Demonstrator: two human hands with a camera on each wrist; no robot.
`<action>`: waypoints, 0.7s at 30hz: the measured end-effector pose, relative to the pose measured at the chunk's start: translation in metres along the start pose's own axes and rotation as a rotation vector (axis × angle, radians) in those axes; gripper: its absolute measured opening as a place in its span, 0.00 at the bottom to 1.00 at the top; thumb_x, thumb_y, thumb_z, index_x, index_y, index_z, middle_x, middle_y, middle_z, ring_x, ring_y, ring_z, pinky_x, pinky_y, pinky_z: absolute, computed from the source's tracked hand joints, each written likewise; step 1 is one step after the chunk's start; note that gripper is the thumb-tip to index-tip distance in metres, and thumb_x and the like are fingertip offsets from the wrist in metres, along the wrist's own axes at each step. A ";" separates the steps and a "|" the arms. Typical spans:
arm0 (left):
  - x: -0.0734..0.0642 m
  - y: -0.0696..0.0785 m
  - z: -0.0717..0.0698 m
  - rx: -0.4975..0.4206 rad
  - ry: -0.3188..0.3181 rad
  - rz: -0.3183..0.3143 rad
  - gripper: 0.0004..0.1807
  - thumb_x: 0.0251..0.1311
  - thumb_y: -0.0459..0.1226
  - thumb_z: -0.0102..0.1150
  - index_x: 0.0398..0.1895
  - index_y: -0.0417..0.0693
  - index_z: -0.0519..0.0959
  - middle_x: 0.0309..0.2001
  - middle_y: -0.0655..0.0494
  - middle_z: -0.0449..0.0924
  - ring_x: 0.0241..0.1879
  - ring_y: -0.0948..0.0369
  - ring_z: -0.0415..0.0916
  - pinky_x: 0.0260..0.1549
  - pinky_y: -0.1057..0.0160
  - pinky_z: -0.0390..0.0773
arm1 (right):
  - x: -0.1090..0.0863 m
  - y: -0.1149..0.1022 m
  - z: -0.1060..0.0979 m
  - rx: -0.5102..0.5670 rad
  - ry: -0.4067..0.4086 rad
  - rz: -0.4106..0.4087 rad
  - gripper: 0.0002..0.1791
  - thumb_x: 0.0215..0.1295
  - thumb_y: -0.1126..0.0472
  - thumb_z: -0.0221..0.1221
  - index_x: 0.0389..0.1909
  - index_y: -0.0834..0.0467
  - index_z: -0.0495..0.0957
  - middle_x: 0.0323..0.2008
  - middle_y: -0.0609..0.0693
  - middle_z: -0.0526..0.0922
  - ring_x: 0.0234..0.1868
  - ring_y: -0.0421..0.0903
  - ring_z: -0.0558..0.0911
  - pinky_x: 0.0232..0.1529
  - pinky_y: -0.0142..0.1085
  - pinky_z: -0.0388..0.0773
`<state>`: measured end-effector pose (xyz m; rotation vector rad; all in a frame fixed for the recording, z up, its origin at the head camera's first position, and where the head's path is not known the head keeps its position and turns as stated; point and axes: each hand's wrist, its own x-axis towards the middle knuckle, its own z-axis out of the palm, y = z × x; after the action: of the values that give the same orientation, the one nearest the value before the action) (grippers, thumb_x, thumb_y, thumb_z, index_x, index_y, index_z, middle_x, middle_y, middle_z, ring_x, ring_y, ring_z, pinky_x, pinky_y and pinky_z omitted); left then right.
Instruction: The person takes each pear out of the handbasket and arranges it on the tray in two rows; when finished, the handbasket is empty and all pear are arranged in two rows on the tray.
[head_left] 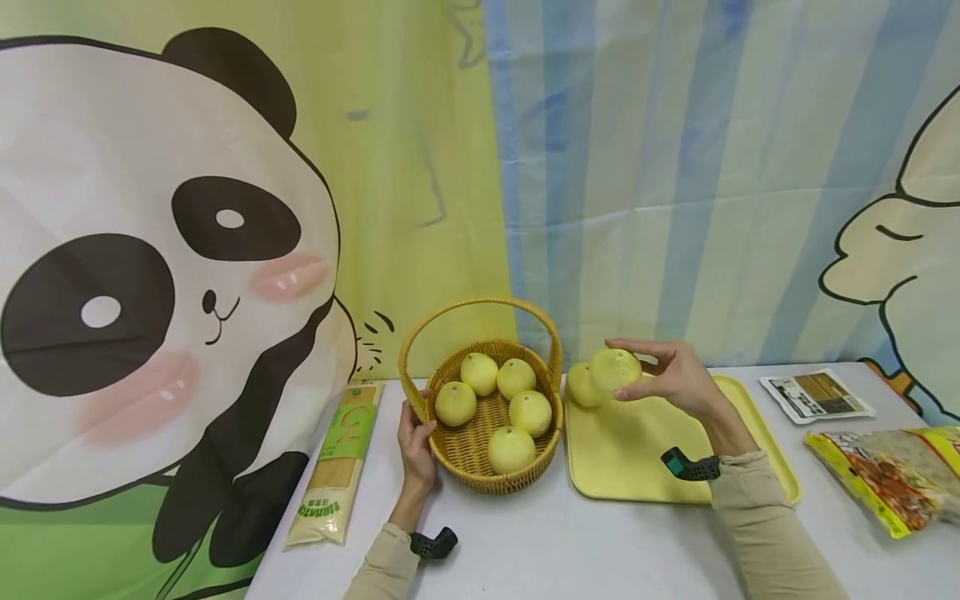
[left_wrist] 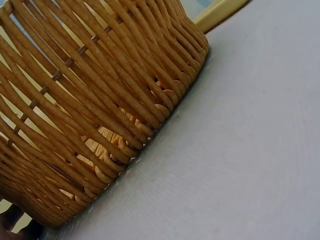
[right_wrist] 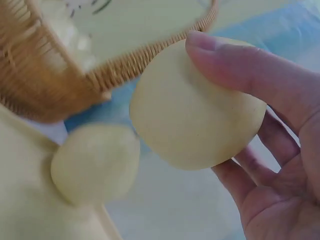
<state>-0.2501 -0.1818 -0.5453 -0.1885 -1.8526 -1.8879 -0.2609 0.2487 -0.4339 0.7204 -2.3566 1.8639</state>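
My right hand (head_left: 678,379) holds a round, pale yellow fruit (head_left: 615,372) between thumb and fingers, raised above the yellow tray (head_left: 637,467). Another such fruit (right_wrist: 97,162) sits at the tray's left end, partly behind the held one in the head view. To the left stands a woven wicker basket (head_left: 480,475) with a tall arched handle, several of the same fruits (head_left: 512,450) inside. Gripping the basket's left side, my left hand (head_left: 416,450) has its thumb near the rim. In the left wrist view the basket's woven wall (left_wrist: 100,100) hides most of that hand.
A pack of noodles (head_left: 337,467) lies left of the basket on the white table (head_left: 540,550). Right of the tray are a small flat packet (head_left: 816,396) and a larger, colourful food bag (head_left: 892,475). A printed cloth (head_left: 600,167) hangs behind the table.
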 end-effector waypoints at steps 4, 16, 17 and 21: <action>-0.001 0.000 0.000 0.009 -0.001 -0.007 0.32 0.57 0.30 0.42 0.69 0.35 0.70 0.66 0.36 0.73 0.65 0.59 0.73 0.62 0.73 0.70 | -0.006 0.016 -0.015 0.001 0.048 0.012 0.40 0.53 0.70 0.78 0.70 0.64 0.78 0.65 0.42 0.84 0.69 0.28 0.75 0.64 0.23 0.73; 0.000 -0.002 0.002 -0.012 -0.009 -0.005 0.33 0.57 0.30 0.43 0.69 0.35 0.70 0.67 0.37 0.73 0.69 0.54 0.72 0.65 0.73 0.70 | -0.015 0.074 -0.033 0.176 0.080 0.061 0.40 0.56 0.77 0.73 0.71 0.71 0.72 0.67 0.49 0.83 0.58 0.36 0.86 0.54 0.31 0.83; 0.000 -0.003 0.002 -0.011 -0.010 -0.002 0.32 0.57 0.29 0.43 0.69 0.34 0.70 0.67 0.36 0.72 0.69 0.55 0.71 0.65 0.73 0.70 | -0.014 0.078 -0.033 0.179 0.079 0.066 0.40 0.56 0.77 0.72 0.71 0.71 0.72 0.68 0.50 0.82 0.59 0.35 0.85 0.55 0.30 0.83; 0.001 -0.003 0.000 -0.004 0.000 0.000 0.33 0.57 0.30 0.43 0.69 0.34 0.71 0.67 0.35 0.73 0.68 0.56 0.72 0.64 0.73 0.70 | -0.012 0.092 -0.029 0.181 0.059 0.102 0.40 0.56 0.76 0.73 0.72 0.71 0.71 0.70 0.56 0.79 0.61 0.34 0.84 0.58 0.30 0.81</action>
<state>-0.2518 -0.1817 -0.5475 -0.1901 -1.8494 -1.8918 -0.2928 0.2949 -0.5129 0.5596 -2.2498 2.1308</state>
